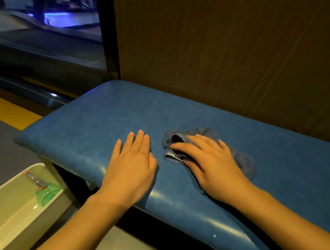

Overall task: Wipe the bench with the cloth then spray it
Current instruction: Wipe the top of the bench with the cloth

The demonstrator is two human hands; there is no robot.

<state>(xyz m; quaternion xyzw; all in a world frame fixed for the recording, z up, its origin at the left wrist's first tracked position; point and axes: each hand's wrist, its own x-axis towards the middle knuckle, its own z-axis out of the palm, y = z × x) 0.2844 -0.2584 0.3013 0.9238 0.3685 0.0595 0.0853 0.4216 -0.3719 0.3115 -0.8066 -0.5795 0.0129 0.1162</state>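
A blue padded bench (106, 112) runs from the lower right toward the upper left. A crumpled grey-blue cloth (175, 140) lies on its seat near the middle. My right hand (210, 164) presses down on the cloth, fingers spread over it, thumb curled against its near edge. My left hand (131, 161) rests flat on the bare seat just left of the cloth, fingers together, holding nothing. No spray bottle is clearly visible.
A pale tray (7, 211) sits on the floor at lower left, holding a green item (47, 193) and a small grey tube-like object (35, 179). A dark wood-grain wall (235, 51) stands behind the bench. A yellow floor strip (5, 110) lies at left.
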